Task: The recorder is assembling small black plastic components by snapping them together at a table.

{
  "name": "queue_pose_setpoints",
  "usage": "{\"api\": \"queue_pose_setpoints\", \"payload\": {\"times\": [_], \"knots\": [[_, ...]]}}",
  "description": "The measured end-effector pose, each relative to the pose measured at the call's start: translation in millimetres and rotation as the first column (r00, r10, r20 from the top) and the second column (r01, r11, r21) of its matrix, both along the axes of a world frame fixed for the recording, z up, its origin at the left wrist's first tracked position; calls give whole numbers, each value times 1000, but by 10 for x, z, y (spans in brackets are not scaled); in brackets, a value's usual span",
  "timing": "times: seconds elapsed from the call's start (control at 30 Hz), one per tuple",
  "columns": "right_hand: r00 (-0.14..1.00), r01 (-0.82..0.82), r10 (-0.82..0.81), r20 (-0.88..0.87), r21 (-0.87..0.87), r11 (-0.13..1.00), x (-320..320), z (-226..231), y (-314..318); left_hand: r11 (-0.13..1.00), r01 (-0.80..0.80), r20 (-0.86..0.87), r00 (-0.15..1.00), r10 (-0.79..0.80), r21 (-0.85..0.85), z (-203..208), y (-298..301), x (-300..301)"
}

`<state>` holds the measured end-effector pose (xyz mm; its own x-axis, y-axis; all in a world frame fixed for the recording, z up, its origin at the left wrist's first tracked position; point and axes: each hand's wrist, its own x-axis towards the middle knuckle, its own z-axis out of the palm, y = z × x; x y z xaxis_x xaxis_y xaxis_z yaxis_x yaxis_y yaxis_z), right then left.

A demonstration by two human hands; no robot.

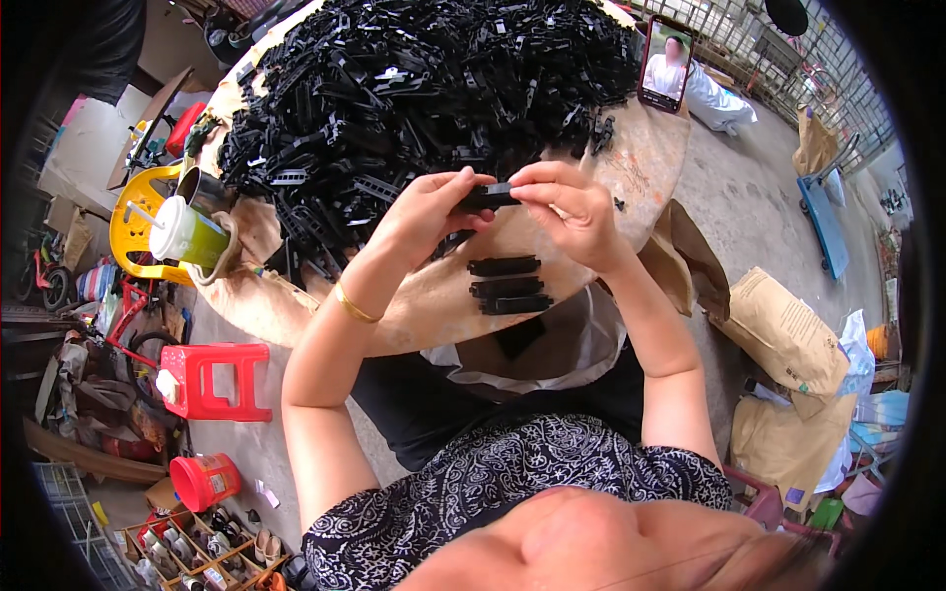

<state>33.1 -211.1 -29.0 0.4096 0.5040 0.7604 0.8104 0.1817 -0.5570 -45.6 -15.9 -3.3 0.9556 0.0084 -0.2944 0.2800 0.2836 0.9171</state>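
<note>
I see the left hand (428,209) and right hand (576,215) pinching opposite ends of a black plastic part (491,196) between thumb and fingertips; I'd keep both grips level, clear of the black strips (506,288) on the fingers' near side.

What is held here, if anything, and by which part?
A small black piece: the left hand grips its left end, and the fingertips of the right hand pinch its right end.
</note>
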Motion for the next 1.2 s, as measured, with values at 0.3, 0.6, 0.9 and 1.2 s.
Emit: {"api": "queue_pose_setpoints", "payload": {"times": [0.3, 0.6, 0.9, 1.2], "knots": [[1000, 13, -14, -17, -29, 999, 8, 0, 24, 874, -76, 244, 968, -49, 480, 21, -66, -73], [971, -39, -36, -235, -304, 952, -41, 21, -35, 555, -239, 387, 907, -164, 797, 67, -220, -157], [962, -56, -2, -271, -206, 977, -107, 51, -18, 534, -321, 470, 867, -168, 782, 69, -217, -171], [994, 29, -47, -94, -181, 983, -42, -26, -93, 613, -218, 426, 879, -215, 760, 75, -201, -148]]}}
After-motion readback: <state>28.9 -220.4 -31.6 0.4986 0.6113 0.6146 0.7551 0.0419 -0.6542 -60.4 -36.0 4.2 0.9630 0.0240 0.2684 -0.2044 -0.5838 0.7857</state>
